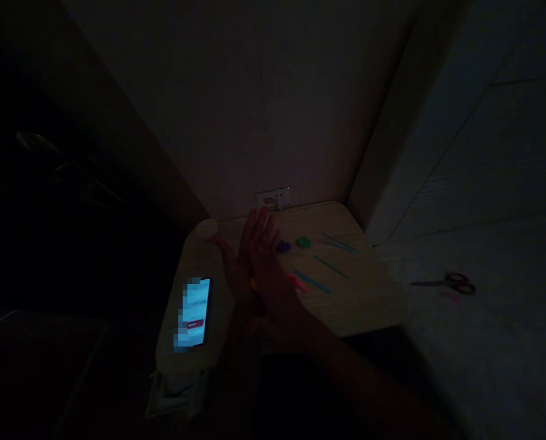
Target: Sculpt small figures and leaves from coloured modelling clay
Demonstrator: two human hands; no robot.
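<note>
My left hand is open with its fingers up, and my right hand lies flat and open across it. The orange lump shows between the palms, over the middle of the tabletop; pressing or rolling looks like the step in hand. I'd judge that this calls for even, gentle pressure, palms kept aligned.

Close beyond my fingers are the purple lump and the green lump; the pink piece and blue sticks crowd my right side. The white disc sits at the back left corner, by my left thumb, and the phone near the left edge. Bare wood shows towards the front right corner, giving room there.
</note>
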